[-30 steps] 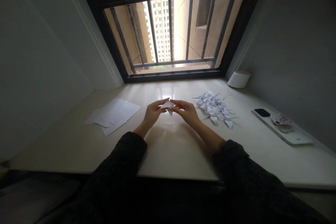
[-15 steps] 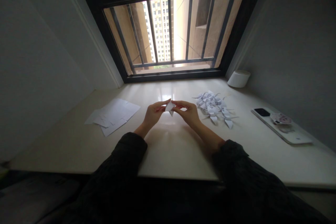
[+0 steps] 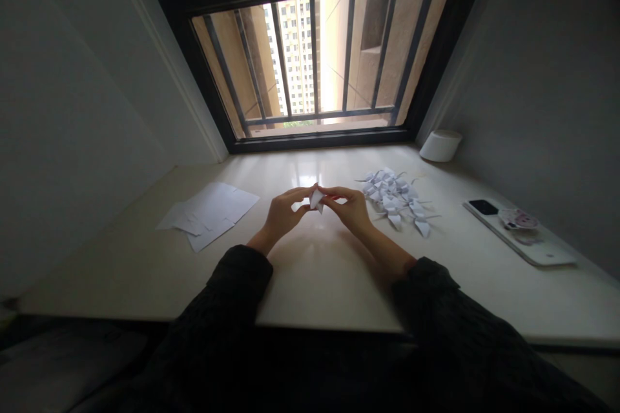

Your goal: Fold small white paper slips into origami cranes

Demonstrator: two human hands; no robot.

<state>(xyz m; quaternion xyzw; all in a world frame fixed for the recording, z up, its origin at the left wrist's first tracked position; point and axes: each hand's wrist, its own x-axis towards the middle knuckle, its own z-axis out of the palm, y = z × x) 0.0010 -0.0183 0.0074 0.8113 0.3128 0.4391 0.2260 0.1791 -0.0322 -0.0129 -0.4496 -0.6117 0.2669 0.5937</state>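
Between my two hands, above the middle of the white counter, is a small folded piece of white paper (image 3: 316,199). My left hand (image 3: 285,210) pinches its left side with thumb and fingertips. From the right, the thumb and fingers of my right hand (image 3: 349,208) close on its other side. One paper point sticks up and another points down; the finer folds are too small to make out. Right of my right hand lies a pile of folded white paper cranes (image 3: 390,192), several of them overlapping.
Loose white paper sheets (image 3: 220,206) lie overlapped on the left of the counter (image 3: 320,290). A phone (image 3: 520,232) with a cartoon grip rests at the right. A white cylindrical object (image 3: 440,145) stands in the back right corner, near the barred window (image 3: 314,64).
The folded paper has shifted slightly to the right. My left fingers have moved a little with it, and the gap between left thumb and forefinger looks wider. The right hand has barely moved.
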